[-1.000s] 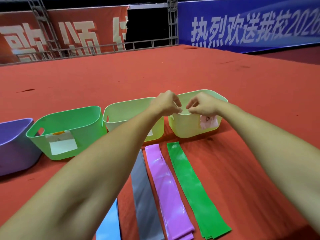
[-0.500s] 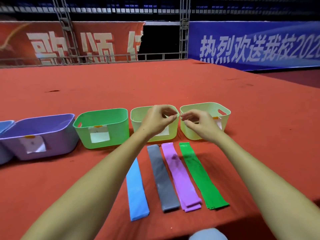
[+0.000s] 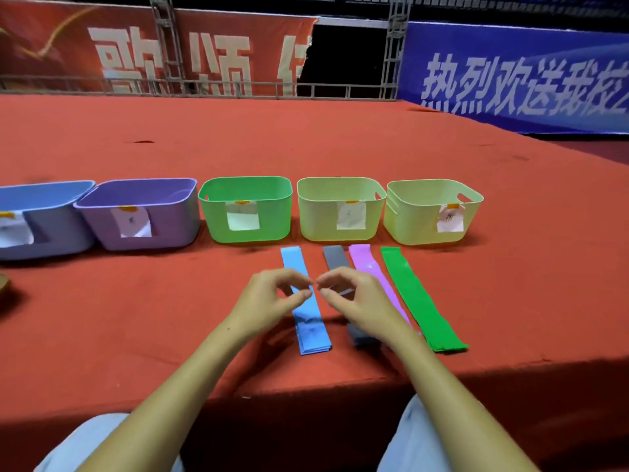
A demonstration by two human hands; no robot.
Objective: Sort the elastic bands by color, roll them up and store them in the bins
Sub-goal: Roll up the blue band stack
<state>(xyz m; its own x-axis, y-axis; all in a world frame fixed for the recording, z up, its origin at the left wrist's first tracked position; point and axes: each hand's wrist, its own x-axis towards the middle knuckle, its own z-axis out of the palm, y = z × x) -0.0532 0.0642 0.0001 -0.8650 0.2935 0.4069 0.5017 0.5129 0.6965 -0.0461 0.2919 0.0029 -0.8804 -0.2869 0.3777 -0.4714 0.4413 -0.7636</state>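
Note:
Four flat stacks of elastic bands lie side by side on the red table: blue (image 3: 309, 323), grey (image 3: 335, 258), pink-purple (image 3: 363, 259) and green (image 3: 419, 301). Behind them stands a row of labelled bins: blue (image 3: 44, 194), purple (image 3: 163, 216), green (image 3: 272, 216), pale green (image 3: 316, 216) and pale yellow (image 3: 408, 223). My left hand (image 3: 272, 298) hovers over the blue stack, and my right hand (image 3: 355, 301) over the grey and pink-purple stacks. Both have loosely curved fingers, thumb and forefinger apart, holding nothing that I can see. The hands hide the grey stack's middle.
The table's near edge (image 3: 306, 386) runs just past the bands' near ends, with my knees in light trousers below it. A brownish object (image 3: 3, 284) peeks in at the far left. Red cloth stretches wide behind the bins to railings and banners.
Both hands have drawn back from over the pale yellow bin to above the band stacks. The view has pulled back, now showing all the bins.

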